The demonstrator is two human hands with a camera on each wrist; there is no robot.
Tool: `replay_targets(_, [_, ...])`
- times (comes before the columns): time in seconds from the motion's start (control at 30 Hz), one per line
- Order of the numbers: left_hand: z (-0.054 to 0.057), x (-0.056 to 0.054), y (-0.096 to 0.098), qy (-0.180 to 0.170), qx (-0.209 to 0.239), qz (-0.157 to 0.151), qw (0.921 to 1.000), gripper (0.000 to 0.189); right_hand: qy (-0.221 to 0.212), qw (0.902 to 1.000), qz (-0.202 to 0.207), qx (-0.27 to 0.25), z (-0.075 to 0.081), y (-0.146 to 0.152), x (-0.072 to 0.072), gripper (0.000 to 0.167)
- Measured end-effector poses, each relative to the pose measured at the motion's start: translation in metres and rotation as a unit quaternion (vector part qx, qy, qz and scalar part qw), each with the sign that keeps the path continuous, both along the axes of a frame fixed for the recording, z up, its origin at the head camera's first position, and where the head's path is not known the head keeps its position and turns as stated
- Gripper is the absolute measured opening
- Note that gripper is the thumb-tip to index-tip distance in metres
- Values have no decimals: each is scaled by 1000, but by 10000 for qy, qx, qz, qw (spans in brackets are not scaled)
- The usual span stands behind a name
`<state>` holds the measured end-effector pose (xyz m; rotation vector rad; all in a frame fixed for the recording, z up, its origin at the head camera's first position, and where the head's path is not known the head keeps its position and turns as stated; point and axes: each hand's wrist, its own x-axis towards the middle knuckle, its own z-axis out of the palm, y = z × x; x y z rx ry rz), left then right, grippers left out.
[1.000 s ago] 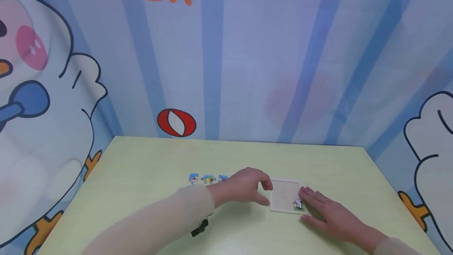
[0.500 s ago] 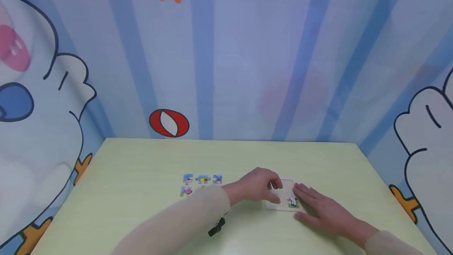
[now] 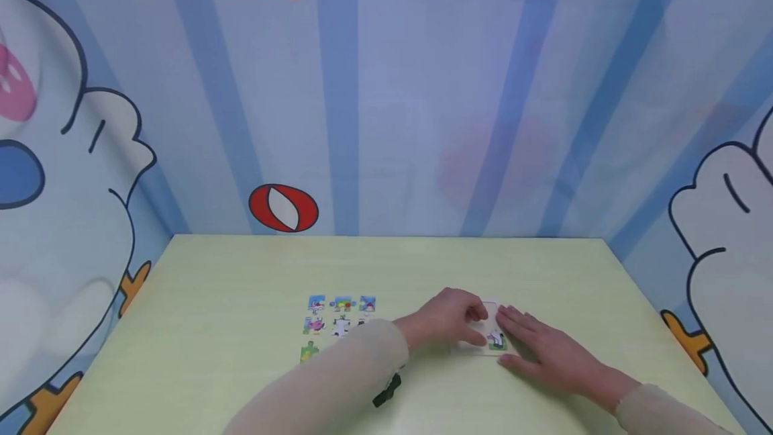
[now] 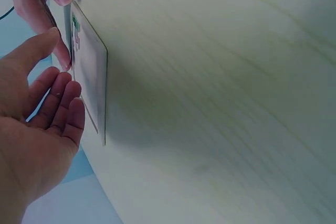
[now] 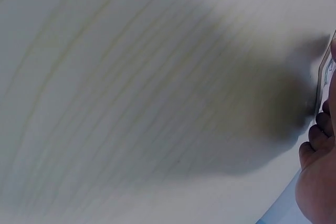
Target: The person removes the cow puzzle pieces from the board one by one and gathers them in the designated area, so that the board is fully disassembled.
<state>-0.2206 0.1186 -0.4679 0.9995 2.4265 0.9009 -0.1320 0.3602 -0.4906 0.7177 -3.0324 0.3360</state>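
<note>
A shallow white puzzle tray (image 3: 474, 350) lies on the table, partly covered by both hands. One picture piece (image 3: 498, 340) sits in its near right corner. My left hand (image 3: 451, 316) hovers over the tray's left part, thumb and loosely bent fingers apart; the left wrist view shows no piece between them. My right hand (image 3: 546, 353) rests its extended fingers along the tray's right edge. To the left, several loose jigsaw pieces are laid out in rows, among them a blue one (image 3: 317, 303), a pink one (image 3: 314, 325) and a green one (image 3: 309, 351).
The left sleeve (image 3: 338, 371) crosses in front of the laid-out pieces and hides some. A black strap end (image 3: 387, 390) hangs from that wrist. The pale yellow table (image 3: 241, 274) meets a printed blue cloth backdrop (image 3: 398, 119) behind.
The head view has shifted. My left hand has moved right, further over the tray, uncovering more loose pieces behind the sleeve. My right hand stays at the tray's right edge.
</note>
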Motion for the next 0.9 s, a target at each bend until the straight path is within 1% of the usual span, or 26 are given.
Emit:
replay_targets(0.1, [-3, 0, 5, 100, -133, 58, 9998, 38, -4, 10000, -8, -73, -1, 1, -2, 74])
replay_targets(0.2, [-6, 0, 9, 126, -201, 106, 9997, 39, -19, 9999, -8, -103, -2, 2, -3, 73])
replay_targets(0.3, [-10, 0, 12, 224, -273, 95, 9993, 40, 3, 9999, -12, -99, -3, 2, -3, 72])
replay_targets(0.5, [-13, 0, 14, 438, -365, -19, 9984, 41, -17, 9999, -35, -121, -2, 1, -2, 70])
replay_targets(0.9, [-14, -2, 17, 580, -563, -325, 9962, 37, -62, 9997, -73, -218, -2, 2, -3, 70])
